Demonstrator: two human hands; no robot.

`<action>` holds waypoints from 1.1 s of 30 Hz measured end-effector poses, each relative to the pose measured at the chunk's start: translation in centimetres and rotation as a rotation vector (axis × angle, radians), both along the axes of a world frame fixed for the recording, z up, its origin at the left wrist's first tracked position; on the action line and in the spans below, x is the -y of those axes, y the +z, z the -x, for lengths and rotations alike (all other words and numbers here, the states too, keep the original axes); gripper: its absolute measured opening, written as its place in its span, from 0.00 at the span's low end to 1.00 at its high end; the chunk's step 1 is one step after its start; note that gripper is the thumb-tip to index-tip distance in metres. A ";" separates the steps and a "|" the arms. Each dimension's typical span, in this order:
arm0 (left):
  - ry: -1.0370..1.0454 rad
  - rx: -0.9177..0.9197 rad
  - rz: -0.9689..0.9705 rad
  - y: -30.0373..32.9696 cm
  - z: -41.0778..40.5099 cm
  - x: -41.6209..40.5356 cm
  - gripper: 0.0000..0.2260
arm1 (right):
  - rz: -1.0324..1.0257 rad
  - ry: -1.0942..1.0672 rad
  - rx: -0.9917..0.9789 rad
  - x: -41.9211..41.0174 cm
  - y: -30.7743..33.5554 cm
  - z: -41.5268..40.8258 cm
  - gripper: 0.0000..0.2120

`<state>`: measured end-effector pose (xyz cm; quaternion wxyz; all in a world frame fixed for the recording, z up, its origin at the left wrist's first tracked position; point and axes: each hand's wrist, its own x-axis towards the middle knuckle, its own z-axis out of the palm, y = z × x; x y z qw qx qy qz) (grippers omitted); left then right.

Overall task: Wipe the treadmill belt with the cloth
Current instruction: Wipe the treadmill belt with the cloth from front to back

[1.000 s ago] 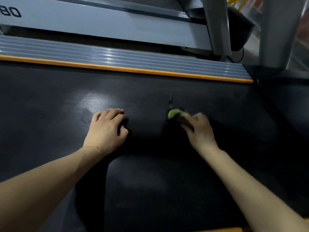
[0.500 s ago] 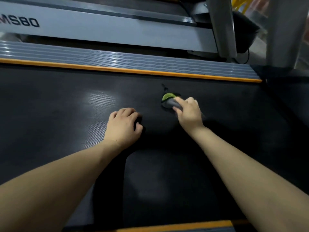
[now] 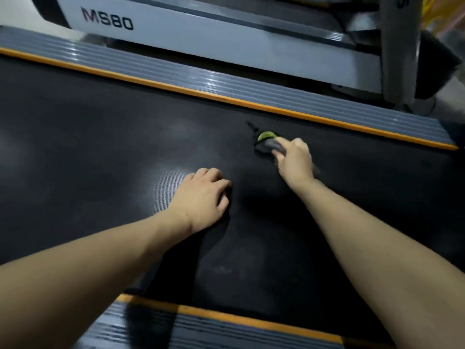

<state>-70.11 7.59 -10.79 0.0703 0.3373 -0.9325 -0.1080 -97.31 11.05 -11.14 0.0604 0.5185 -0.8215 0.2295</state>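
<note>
Dark treadmill belt (image 3: pixel 105 137) fills the view. Right hand (image 3: pixel 293 161) grips the cloth (image 3: pixel 266 143) at one o'clock; left hand (image 3: pixel 201 200), curled and empty, braces at centre. Wiping looks midway, with much belt left.

We've only got one view: a head-worn wide-angle looking forward and down, pretty close over the treadmill belt (image 3: pixel 100 147), far side rail (image 3: pixel 226 86) running across the top.

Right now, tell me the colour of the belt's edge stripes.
Orange stripes, seen in the head view.
</note>
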 end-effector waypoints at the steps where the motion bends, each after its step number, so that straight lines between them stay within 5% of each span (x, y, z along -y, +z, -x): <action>1: -0.006 0.010 -0.031 0.4 -0.2 0.0 0.20 | -0.016 -0.021 0.012 0.3 0.0 -0.4 0.14; 8: -0.063 0.140 -0.146 1.6 -1.3 -1.6 0.20 | -0.006 0.313 0.003 -13.2 -1.0 -7.6 0.17; 11: -0.035 0.147 -0.120 1.3 -1.7 -2.7 0.18 | -0.018 0.430 -0.035 -12.4 -0.8 -5.9 0.17; 17: 0.037 0.086 -0.101 0.6 -2.4 -4.1 0.22 | 0.001 0.087 -0.028 -0.2 -0.4 -1.0 0.14; 21: 0.056 0.090 -0.140 0.7 -2.7 -5.6 0.22 | -0.007 0.090 -0.028 -4.2 -0.6 -4.2 0.16; 27: 0.092 0.106 -0.155 0.5 -3.0 -6.7 0.21 | -0.047 0.380 -0.023 -15.8 -0.4 -8.6 0.18; 30: 0.111 0.102 -0.145 0.0 -3.2 -7.4 0.22 | -0.005 0.364 -0.101 -11.6 -0.6 -5.8 0.16; 33: 0.147 0.085 -0.131 -0.1 -3.0 -8.0 0.22 | 0.011 0.086 -0.049 -5.4 0.0 -3.1 0.18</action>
